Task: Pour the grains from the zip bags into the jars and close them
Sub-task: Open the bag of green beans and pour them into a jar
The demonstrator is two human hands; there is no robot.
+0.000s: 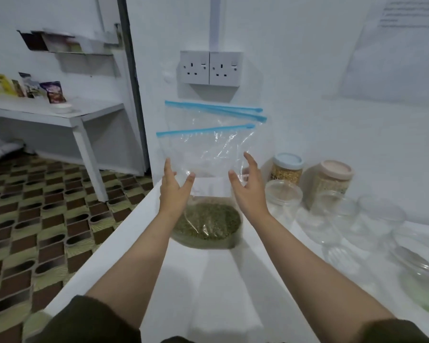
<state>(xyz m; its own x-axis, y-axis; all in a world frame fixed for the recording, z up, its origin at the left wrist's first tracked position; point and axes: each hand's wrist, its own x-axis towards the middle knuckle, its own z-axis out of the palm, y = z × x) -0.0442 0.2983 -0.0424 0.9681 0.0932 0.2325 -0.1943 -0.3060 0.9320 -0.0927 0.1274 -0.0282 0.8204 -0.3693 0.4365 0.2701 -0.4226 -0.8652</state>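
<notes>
A clear zip bag of green grains (208,222) lies on the white table (223,280) between my forearms. Behind it, empty clear zip bags with blue strips (208,142) lean upright against the wall. My left hand (175,186) and my right hand (248,186) are raised with fingers spread on either side of the front empty bag, at its lower edge; neither grips anything. Two filled jars stand at the wall, one with a blue lid (286,169), one with a pink lid (330,184).
Several empty clear jars (284,199) (379,219) and loose lids crowd the table's right side. A double wall socket (209,68) sits above the bags. The table's left edge drops to a patterned floor (47,219). A white shelf with packets (52,112) stands at far left.
</notes>
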